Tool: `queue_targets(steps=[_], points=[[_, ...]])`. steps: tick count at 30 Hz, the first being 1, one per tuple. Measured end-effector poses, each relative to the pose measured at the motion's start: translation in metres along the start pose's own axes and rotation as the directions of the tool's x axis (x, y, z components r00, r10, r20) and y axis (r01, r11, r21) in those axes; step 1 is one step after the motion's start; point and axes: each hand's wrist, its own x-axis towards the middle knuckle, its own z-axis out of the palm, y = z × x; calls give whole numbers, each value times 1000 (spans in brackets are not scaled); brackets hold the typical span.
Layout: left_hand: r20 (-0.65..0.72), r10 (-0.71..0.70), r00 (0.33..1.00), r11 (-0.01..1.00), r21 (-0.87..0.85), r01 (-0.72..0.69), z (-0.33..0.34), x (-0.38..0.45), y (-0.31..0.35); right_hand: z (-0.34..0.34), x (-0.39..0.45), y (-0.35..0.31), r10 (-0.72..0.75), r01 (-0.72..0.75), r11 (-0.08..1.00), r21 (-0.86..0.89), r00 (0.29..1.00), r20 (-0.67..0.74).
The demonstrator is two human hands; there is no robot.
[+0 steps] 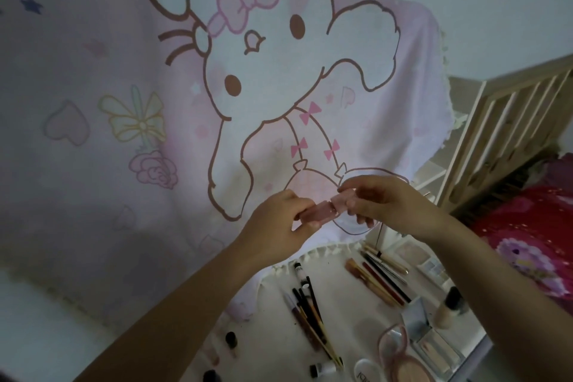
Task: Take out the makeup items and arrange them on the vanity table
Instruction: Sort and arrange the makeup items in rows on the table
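I hold a small pink makeup case (pixel 322 211) in the air above the vanity table (pixel 273 313). My left hand (pixel 279 226) pinches its lower, larger part. My right hand (pixel 381 205) grips the smaller pink part (pixel 341 202) beside it, so the case looks open at a hinge. On the table lie a row of dark pencils and brushes (pixel 310 316), a second row of pens and brushes (pixel 378 276), an open pink powder compact (pixel 403 360), a pale palette (pixel 434 347) and a foundation bottle (pixel 449 307).
A pink cartoon blanket (pixel 248 87) hangs behind the table. A wooden slatted frame (pixel 508 130) and a red floral bedspread (pixel 533 232) are on the right. Small bottles (pixel 231 343) and a white tube (pixel 322 368) lie near the table's front.
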Motion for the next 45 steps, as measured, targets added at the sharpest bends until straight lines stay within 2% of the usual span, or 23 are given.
queue_targets(steps=[3, 6, 8, 10, 12, 14, 16, 18, 20, 21, 23, 25, 28, 31, 34, 38, 41, 43, 45], points=[[45, -45, 998, 992, -113, 50, -2, -6, -3, 3, -2, 7, -117, 113, 984, 136, 993, 24], [31, -66, 997, 990, -125, 70, -3, -9, -5, 8, -2, 4, -48, 34, 976, 216, 997, 59], [14, -66, 998, 996, -63, 67, -4, -12, -5, 12, 2, 0, 51, -61, 994, 87, 993, 111], [19, -38, 999, 999, 13, 37, -3, -16, -6, 17, 5, 1, 85, -79, 995, -68, 993, 86], [49, -26, 998, 999, 48, 24, -1, -21, -8, 21, 2, 1, -9, 16, 994, -104, 997, 71], [56, -43, 998, 998, 37, 41, -1, -24, -12, 20, -3, 5, -164, 168, 985, -46, 983, 81], [30, -34, 999, 999, 28, 33, 0, -26, -14, 20, -6, 7, -203, 200, 979, 41, 975, 89], [-11, 7, 1000, 994, 106, -6, 0, -26, -13, 22, -3, 6, -79, 70, 992, 105, 993, 88], [-43, 119, 992, 953, 284, -102, -1, -26, -7, 25, 1, 6, 52, -54, 998, 18, 994, 97], [-57, 166, 984, 921, 366, -134, 0, -27, -6, 25, 2, 10, 69, -65, 997, -45, 992, 108], [-106, 211, 972, 870, 473, -138, 4, -30, -3, 28, 1, 11, 43, -34, 996, -86, 993, 110], [-139, 220, 966, 852, 510, -120, 8, -32, -3, 30, -2, 15, -67, 70, 996, -55, 996, 67], [-142, 194, 971, 850, 519, -94, 10, -35, -4, 32, -5, 19, -172, 172, 985, -21, 985, 23], [-154, 194, 969, 850, 520, -87, 12, -34, -6, 36, -1, 19, -18, 14, 998, 65, 998, 53], [-149, 193, 970, 850, 519, -89, 13, -34, -8, 39, 3, 18, 56, -54, 998, -29, 997, 53], [-192, 166, 967, 877, 478, -56, 17, -35, -16, 40, 0, 21, -124, 123, 991, 46, 992, 8], [-232, 157, 960, 894, 446, -38, 20, -36, -21, 42, 2, 24, -60, 55, 988, 147, 998, 27], [-225, 138, 965, 907, 419, -32, 21, -37, -22, 45, 6, 24, -19, 16, 992, 126, 1000, 21], [-207, 98, 973, 923, 384, -11, 22, -40, -24, 46, 7, 23, -41, 39, 996, 82, 999, 22]])
